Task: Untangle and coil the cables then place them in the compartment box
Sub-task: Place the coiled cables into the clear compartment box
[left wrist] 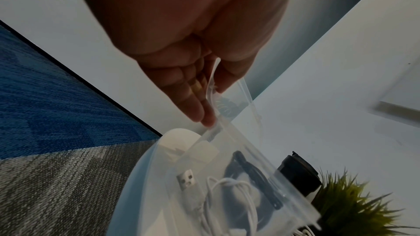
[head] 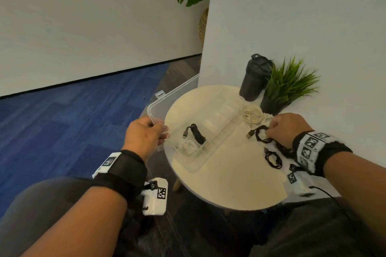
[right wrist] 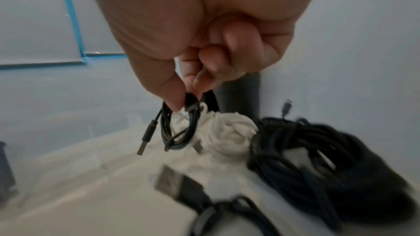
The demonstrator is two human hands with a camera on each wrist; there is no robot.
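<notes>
1. Nearest the head camera, two forearms with wrist rigs are reaching out over a small round counter [head: 219,183].
2. Left hand [head: 144,137] is gripping the rim of the clear lid [head: 173,96], thumb on one face and fingers curled on the other, propping it open. The compartment box [head: 211,131] is lying just right of this hand, with a black coil [head: 197,134] and a white coil [head: 189,146] already sitting in its nearest compartment.
3. Right hand [right wrist: 204,56] is pinching a small coiled black cable [right wrist: 179,128] between thumb and fingertips; its USB plug [right wrist: 145,139] is dangling free below the hand.
4. Under and behind the right hand a white cable bundle [right wrist: 225,135] and a bulky black cable heap [right wrist: 318,159] are lying touching each other; one smaller black loop [head: 273,158] is lying nearer the wrist.
5. Risk, as I judge it: the pinch is taking only a few turns, so the coil is likely to spring open in transit.
6. Risk: the dangling plug may be snagging the white bundle, dragging it along or off the counter edge.
7. Risk: the lid is hanging out past the counter rim; if the left hand is slackening, it may be dropping onto the incoming hand or tipping the box.
</notes>
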